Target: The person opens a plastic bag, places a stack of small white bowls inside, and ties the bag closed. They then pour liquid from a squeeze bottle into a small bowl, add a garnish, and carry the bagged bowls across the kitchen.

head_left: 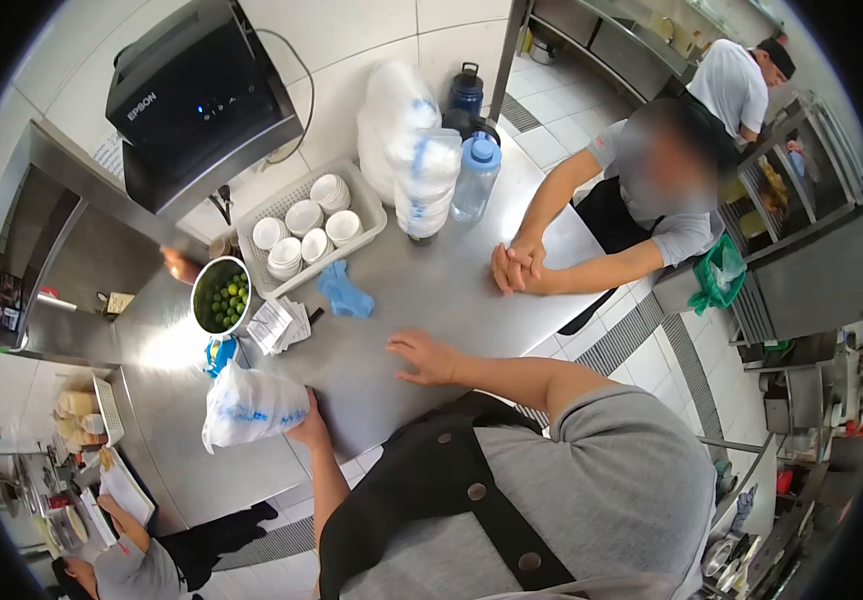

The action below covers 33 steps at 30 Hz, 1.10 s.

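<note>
My left hand [311, 424] is at the right end of a white, blue-printed plastic bag [253, 405], gripping it; most of its fingers are hidden behind the bag. What fills the bag cannot be made out. Over the steel table [351, 345], my right hand [423, 357] is open with fingers apart and nothing in it. Beyond it lies a crumpled blue cloth or glove [345, 290]. Printed paper slips [279, 325] sit near the bag, below a white bucket of green limes [223, 297]. A small blue object [219, 354] is beside the bag.
A grey basket [379, 218] holds several stacks of small white cups. Behind it stand tall bagged stacks [425, 180], a blue bottle [476, 178] and an Epson printer [201, 105]. A co-worker's clasped hands [519, 268] rest at the table's right edge. Other people work farther off.
</note>
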Each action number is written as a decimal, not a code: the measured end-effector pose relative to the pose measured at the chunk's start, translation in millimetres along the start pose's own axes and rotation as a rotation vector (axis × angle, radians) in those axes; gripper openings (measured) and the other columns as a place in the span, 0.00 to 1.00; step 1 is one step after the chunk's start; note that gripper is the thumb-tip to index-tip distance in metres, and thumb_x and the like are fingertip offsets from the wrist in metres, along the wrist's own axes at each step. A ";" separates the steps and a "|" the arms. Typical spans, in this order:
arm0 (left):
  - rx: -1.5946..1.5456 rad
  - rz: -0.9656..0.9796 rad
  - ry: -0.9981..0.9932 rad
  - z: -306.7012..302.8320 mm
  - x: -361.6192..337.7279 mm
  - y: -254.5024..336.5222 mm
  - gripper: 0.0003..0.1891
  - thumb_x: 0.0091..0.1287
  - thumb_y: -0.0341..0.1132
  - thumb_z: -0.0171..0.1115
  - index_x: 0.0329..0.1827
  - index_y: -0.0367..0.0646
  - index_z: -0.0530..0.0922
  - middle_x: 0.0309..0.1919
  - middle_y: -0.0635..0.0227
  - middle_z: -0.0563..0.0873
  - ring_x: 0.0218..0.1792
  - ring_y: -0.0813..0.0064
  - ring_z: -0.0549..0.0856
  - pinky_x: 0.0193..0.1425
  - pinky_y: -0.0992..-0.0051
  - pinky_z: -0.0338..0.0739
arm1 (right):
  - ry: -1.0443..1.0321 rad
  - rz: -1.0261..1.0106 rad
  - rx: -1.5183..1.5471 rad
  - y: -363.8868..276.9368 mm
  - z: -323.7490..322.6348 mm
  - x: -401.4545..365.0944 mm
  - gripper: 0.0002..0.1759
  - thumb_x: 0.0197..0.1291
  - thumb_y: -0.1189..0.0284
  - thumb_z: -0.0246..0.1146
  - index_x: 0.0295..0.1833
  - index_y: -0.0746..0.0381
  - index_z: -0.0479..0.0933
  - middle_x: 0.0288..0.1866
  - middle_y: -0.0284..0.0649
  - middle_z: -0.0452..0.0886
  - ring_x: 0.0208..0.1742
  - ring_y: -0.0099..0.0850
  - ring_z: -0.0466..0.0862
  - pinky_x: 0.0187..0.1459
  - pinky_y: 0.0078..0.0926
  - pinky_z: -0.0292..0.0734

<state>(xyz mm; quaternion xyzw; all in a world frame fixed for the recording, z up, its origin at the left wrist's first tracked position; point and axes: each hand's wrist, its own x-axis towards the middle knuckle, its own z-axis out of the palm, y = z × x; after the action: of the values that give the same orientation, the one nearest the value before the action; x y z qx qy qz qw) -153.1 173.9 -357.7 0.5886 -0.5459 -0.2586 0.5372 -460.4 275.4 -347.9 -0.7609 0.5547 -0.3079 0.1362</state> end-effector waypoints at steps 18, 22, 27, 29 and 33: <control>0.137 0.054 -0.054 1.7 -2.8 17.0 0.28 0.54 0.36 0.84 0.54 0.31 0.82 0.53 0.52 0.88 0.52 0.57 0.87 0.62 0.59 0.78 | 1.401 0.985 0.867 179.7 -301.7 -52.9 0.60 0.60 0.76 0.67 0.85 0.60 0.29 0.28 0.38 0.79 0.24 0.26 0.77 0.28 0.26 0.74; -0.010 -0.031 -0.001 5.3 -2.2 0.2 0.29 0.52 0.38 0.83 0.54 0.33 0.83 0.52 0.54 0.89 0.51 0.57 0.87 0.61 0.60 0.79 | 1.152 0.671 0.856 88.3 -139.7 -11.3 0.38 0.67 0.79 0.60 0.81 0.62 0.55 0.28 0.32 0.74 0.23 0.21 0.69 0.23 0.20 0.67; 0.182 -0.058 0.047 4.6 -7.5 -18.6 0.36 0.46 0.42 0.85 0.57 0.34 0.81 0.52 0.53 0.88 0.51 0.55 0.87 0.61 0.60 0.78 | -0.053 0.233 0.718 -78.4 7.7 3.9 0.40 0.64 0.78 0.67 0.80 0.58 0.61 0.39 0.34 0.76 0.33 0.22 0.74 0.39 0.25 0.76; 0.192 -0.043 0.103 6.2 -20.7 -38.2 0.44 0.43 0.41 0.85 0.64 0.35 0.73 0.55 0.53 0.85 0.55 0.54 0.85 0.63 0.60 0.76 | -0.341 0.023 0.765 -105.0 6.0 17.1 0.41 0.63 0.79 0.69 0.80 0.59 0.60 0.40 0.34 0.75 0.34 0.23 0.75 0.40 0.24 0.77; -0.035 -0.043 0.166 -18.7 -67.0 18.2 0.47 0.42 0.35 0.84 0.68 0.37 0.68 0.59 0.53 0.82 0.59 0.55 0.83 0.64 0.61 0.76 | -0.466 -0.135 0.718 -118.9 13.6 35.9 0.43 0.62 0.80 0.70 0.80 0.61 0.59 0.38 0.36 0.75 0.34 0.24 0.77 0.42 0.25 0.78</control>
<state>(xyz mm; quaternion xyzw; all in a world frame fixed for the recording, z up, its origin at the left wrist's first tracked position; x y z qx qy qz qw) -161.2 245.3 -354.4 0.6102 -0.4821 -0.2300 0.5851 -354.6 281.5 -281.7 -0.7490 0.3159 -0.3094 0.4934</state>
